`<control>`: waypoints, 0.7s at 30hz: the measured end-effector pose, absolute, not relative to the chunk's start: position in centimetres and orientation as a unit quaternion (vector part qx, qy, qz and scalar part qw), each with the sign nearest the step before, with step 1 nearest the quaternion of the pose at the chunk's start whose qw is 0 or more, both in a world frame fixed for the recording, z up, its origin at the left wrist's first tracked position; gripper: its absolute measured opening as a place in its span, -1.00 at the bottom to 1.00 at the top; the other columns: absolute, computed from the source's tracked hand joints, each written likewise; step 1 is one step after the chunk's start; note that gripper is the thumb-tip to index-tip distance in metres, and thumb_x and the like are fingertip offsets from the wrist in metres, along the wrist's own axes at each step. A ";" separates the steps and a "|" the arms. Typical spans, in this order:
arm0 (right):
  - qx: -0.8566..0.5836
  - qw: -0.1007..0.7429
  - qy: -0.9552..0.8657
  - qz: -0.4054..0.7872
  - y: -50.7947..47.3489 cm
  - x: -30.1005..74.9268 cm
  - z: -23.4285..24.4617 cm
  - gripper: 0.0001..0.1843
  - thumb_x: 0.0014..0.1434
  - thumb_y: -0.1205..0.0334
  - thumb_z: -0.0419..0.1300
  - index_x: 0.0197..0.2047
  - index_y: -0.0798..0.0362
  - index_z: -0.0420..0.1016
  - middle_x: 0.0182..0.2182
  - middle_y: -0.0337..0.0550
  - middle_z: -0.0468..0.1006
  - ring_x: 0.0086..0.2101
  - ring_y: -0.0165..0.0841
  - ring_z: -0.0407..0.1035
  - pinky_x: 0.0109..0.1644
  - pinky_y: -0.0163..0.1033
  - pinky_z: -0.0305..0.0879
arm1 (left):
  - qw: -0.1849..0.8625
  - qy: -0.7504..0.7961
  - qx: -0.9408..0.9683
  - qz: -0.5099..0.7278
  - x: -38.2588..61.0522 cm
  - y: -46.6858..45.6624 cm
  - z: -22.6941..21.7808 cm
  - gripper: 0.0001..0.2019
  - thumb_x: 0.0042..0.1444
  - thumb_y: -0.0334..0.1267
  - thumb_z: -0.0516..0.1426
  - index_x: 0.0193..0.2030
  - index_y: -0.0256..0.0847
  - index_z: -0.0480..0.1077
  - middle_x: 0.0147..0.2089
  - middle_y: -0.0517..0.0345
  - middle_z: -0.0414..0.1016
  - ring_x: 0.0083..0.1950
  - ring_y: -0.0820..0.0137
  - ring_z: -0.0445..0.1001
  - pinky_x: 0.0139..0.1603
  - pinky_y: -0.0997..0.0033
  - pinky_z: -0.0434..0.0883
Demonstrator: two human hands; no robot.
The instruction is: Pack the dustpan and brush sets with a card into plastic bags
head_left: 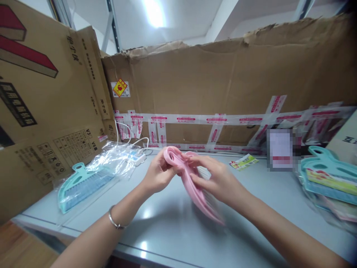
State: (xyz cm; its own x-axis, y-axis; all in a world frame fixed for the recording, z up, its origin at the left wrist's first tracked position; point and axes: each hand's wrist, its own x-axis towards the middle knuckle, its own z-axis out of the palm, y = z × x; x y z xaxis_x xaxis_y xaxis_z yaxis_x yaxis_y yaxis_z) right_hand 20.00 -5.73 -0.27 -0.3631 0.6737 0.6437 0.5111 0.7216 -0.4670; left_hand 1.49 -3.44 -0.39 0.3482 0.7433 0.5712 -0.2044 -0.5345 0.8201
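Note:
Above the table, tilted nearly edge-on, is a pink mini dustpan and brush set (192, 186). My left hand (159, 172) pinches its looped handle end between thumb and fingers. Gripping the right side just below the handle is my right hand (219, 178), with its fingers curled against the pink plastic. Pale bristles show behind the right fingers, and the lower tip is blurred. Further left lies a teal dustpan and brush set (86, 182) in a clear plastic bag (117, 160). Several bagged sets, with a teal one (329, 163) on top, are stacked at the right.
A grey table (156, 234) carries everything. Along its back stands a large taped cardboard box (189, 82), with another printed carton (50, 104) at the left. A power strip (136, 158) with white cables, a green-yellow card (243, 162) and a pixelated object (281, 149) lie near the back.

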 end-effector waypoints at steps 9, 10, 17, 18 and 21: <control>-0.412 0.474 -0.768 0.128 -6.6 20.8 1.0 -0.85 0.11 0.31 0.11 -0.20 0.00 0.33 -0.38 -0.20 0.50 -0.39 -0.37 0.38 -0.31 -0.25 0.34 | 0.371 0.246 0.688 0.573 0.3 -3.2 0.9 -0.71 -0.03 -0.19 0.27 -0.24 -0.25 0.30 -0.33 0.14 0.45 -0.39 0.50 0.43 -0.41 0.54 0.42; -0.420 0.494 -0.756 0.089 -6.5 21.4 1.1 -0.85 0.12 0.29 0.11 -0.19 0.01 0.32 -0.39 -0.19 0.48 -0.40 -0.36 0.38 -0.30 -0.24 0.34 | 0.353 0.261 0.673 0.596 -0.1 -3.1 1.2 -0.71 -0.03 -0.20 0.27 -0.26 -0.25 0.29 -0.34 0.16 0.46 -0.43 0.53 0.42 -0.44 0.55 0.40; -0.365 0.335 -0.869 0.008 -3.2 25.8 0.0 -0.60 0.13 0.32 0.05 0.07 0.03 0.30 -0.30 -0.12 0.52 -0.31 -0.30 0.41 -0.22 -0.18 0.35 | 0.166 0.346 0.742 0.549 -4.1 -4.8 -0.4 -0.78 -0.06 -0.31 0.28 -0.40 -0.22 0.29 -0.47 0.24 0.43 -0.52 0.52 0.40 -0.53 0.56 0.36; -0.335 0.290 -0.896 -0.018 -2.6 26.0 -0.3 -0.62 0.14 0.36 0.01 0.04 0.03 0.35 -0.29 -0.10 0.52 -0.30 -0.30 0.41 -0.22 -0.20 0.34 | 0.113 0.347 0.764 0.532 -4.6 -5.3 -1.0 -0.83 -0.02 -0.33 0.25 -0.41 -0.21 0.30 -0.50 0.25 0.41 -0.53 0.53 0.38 -0.53 0.58 0.33; -0.246 0.155 -0.952 -0.092 -1.5 25.8 -1.1 -0.67 0.18 0.44 -0.01 -0.07 0.05 0.47 -0.37 -0.10 0.51 -0.34 -0.31 0.38 -0.31 -0.26 0.27 | -0.006 0.314 0.834 0.453 -5.8 -6.5 -2.6 -0.91 0.08 -0.45 0.13 -0.40 -0.20 0.32 -0.46 0.20 0.43 -0.46 0.51 0.41 -0.48 0.60 0.33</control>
